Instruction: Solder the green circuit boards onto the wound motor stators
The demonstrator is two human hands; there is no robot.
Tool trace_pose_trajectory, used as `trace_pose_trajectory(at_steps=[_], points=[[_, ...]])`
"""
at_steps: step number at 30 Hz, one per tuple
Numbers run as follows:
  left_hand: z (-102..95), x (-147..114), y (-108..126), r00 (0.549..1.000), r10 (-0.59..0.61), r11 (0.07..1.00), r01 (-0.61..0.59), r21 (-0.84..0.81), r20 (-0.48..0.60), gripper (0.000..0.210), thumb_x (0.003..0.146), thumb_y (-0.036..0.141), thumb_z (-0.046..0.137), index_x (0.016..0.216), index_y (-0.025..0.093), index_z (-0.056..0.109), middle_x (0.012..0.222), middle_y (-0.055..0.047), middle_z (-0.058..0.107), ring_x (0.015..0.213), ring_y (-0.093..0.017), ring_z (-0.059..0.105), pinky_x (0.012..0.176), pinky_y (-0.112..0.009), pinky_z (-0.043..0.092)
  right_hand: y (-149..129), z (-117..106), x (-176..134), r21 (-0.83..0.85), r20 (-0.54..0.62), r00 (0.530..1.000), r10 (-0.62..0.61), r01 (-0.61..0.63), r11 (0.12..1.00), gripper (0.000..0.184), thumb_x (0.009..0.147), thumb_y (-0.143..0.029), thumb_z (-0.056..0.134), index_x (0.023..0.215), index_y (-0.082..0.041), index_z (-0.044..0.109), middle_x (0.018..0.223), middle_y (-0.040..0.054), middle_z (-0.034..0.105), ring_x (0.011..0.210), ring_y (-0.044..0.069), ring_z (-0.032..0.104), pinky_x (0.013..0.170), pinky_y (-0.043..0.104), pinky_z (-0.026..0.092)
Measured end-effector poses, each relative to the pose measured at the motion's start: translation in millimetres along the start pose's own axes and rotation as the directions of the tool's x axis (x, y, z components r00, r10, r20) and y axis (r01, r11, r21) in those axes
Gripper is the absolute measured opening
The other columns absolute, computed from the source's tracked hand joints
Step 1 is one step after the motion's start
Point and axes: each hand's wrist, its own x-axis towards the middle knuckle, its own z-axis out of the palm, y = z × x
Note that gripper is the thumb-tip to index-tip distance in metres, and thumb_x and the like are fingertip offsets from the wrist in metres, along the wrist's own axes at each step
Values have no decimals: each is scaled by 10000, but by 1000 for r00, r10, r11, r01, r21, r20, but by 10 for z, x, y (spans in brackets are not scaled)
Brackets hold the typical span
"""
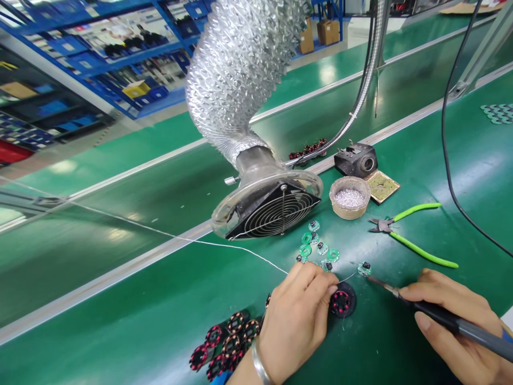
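Observation:
My left hand (301, 315) pinches a thin solder wire (256, 250), whose free end sticks out to the right past my fingertips. In my right hand (460, 321) is a soldering iron (436, 315), its tip touching or just beside a small round green circuit board (364, 269) with a black part on it. Right by my left fingertips sits a black round holder with a red-and-black wound coil (341, 301). Several more green ring-shaped boards (320, 248) lie just beyond my left hand. Below and left of it stand several wound coils (231, 345), partly hidden by my wrist.
A fume extractor (276, 211) on a silver flexible duct (244, 69) hangs over the green bench. Behind the boards are a bowl of solder bits (349, 198), a sponge tray (382, 186) and a black iron stand (356, 159). Green-handled cutters (417, 251) lie right. A black cable (445, 144) hangs there.

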Motion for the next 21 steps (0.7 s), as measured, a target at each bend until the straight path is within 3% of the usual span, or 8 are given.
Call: trace_pose_trajectory(at_steps=[4,7,10,13,16,18,21], points=[[-44,5,19,999,-6,1000,7,17,-42,155,933,131,467,920,192,608,822,-36,632,730,-182,553,636,-292,464,18,-48,2,-28,51,998,-39,40,999,276,805,-91,511,1038,-189,624,670,7,563,542,137,538,463,261,421],[-207,-26,27,992,-29,996,40,85,-122,138,934,142,478,929,194,606,826,-31,631,757,-174,573,668,-279,475,40,-107,73,-66,79,993,-90,95,993,310,810,-73,509,1074,-197,614,708,19,610,569,150,570,501,276,455],[-428,-125,9,972,-87,951,146,272,-219,126,943,190,486,928,191,612,818,-31,632,769,-181,602,706,-291,484,96,-157,279,-64,-5,979,-202,202,977,347,828,-86,529,1145,-201,609,757,29,615,616,163,580,543,289,467],[-553,-280,-3,936,-126,833,280,478,-328,174,944,274,490,979,174,628,936,-75,644,829,-224,633,705,-333,497,223,-172,526,-179,-72,930,-361,344,922,418,850,-116,597,1255,-219,583,941,60,646,797,193,615,696,316,509],[-490,-430,31,939,-132,837,277,472,-318,189,928,296,523,1041,186,627,1077,-101,621,925,-241,638,727,-338,520,370,-159,655,-253,44,961,-272,274,928,402,912,-143,574,1301,-241,560,1006,58,651,877,185,626,769,311,518],[-374,-491,73,956,-118,892,220,394,-267,171,912,283,554,1046,203,623,1088,-93,614,944,-224,637,751,-324,533,434,-154,654,-263,12,964,-266,260,929,398,923,-161,570,1312,-241,550,1040,62,651,898,187,627,783,316,524],[-198,-515,136,958,-92,945,170,279,-272,137,903,239,554,1019,211,622,1054,-85,618,932,-206,641,759,-313,545,465,-161,598,-291,3,956,-292,280,915,367,928,-178,563,1289,-244,571,1031,65,645,897,189,629,770,316,535]])
